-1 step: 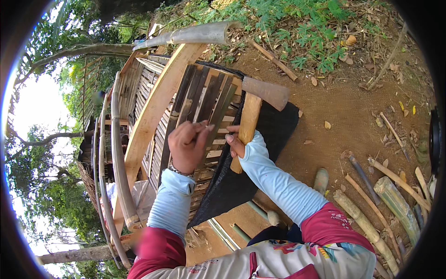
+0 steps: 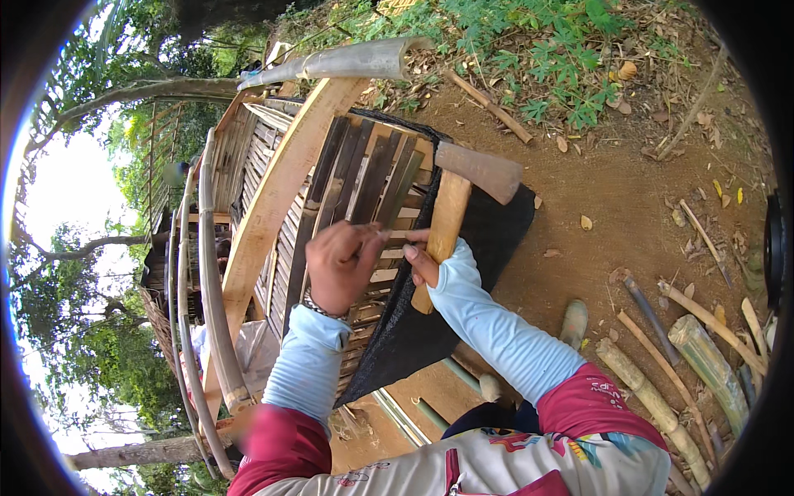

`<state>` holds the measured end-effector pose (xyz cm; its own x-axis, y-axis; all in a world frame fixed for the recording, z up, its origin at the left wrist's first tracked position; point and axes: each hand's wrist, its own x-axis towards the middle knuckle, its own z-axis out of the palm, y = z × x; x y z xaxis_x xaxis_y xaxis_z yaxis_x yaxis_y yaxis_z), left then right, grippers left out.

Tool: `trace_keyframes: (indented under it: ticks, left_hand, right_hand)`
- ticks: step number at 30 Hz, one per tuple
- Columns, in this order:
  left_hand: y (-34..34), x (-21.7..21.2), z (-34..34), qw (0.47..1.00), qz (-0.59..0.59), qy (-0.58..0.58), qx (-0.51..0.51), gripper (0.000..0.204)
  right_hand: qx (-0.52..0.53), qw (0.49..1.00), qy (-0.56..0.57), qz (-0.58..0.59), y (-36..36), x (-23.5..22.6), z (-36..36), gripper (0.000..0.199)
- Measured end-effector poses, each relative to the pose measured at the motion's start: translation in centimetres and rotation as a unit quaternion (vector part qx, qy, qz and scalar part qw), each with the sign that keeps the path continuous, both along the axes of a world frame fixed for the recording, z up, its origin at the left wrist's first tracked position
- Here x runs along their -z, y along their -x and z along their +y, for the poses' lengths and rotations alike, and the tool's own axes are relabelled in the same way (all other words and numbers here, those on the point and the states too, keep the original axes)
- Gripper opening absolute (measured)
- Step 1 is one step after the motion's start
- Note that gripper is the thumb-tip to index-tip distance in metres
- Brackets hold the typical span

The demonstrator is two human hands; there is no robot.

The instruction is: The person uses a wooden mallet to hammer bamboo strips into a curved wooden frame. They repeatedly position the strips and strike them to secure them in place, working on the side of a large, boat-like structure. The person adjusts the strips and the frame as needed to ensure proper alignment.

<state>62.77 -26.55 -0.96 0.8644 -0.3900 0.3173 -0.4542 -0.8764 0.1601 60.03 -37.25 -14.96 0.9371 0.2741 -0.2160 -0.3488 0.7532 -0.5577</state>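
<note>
Hammer (image 2: pixel 451 207), pale wooden handle, rusty blunt head, gripped in right hand (image 2: pixel 422 263); left hand (image 2: pixel 341 266) pinching closed against flat bamboo slats (image 2: pixel 364 178) over black mesh (image 2: pixel 488 236).

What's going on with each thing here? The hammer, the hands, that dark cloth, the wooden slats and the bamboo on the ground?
hammer: raised, head up, wooden handle gripped by the right hand
left hand: fingers pinched together against the slat panel; what they pinch is too small to tell
slat panel: tilted, slats side by side
black mesh cloth: draped beneath the panel's edge
bamboo poles: lying loose on the dirt
</note>
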Motion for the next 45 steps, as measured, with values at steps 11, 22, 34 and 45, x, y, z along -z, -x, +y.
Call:
trace_keyframes:
  ticks: [11,22,34,45]
  left_hand:
    - [1.2,2.3,1.6,0.969,0.169,-0.153,0.098,0.012]
    - [6.8,2.3,3.7,0.937,0.262,-0.174,0.153,0.018]
    - [12.4,-0.2,1.7,0.936,0.316,-0.07,0.141,0.024]
    - [17.3,-2.2,2.2,0.938,0.309,-0.034,0.152,0.018]
  right_hand:
    - [-0.015,0.995,0.092,0.019,3.8,2.2,0.8,0.018]
    - [-0.089,0.98,0.174,0.025,10.2,0.4,0.0,0.017]
    - [-0.281,0.945,0.165,-0.041,12.5,-1.5,-5.4,0.018]
    - [-0.305,0.907,0.286,-0.045,16.5,-4.3,-6.6,0.014]
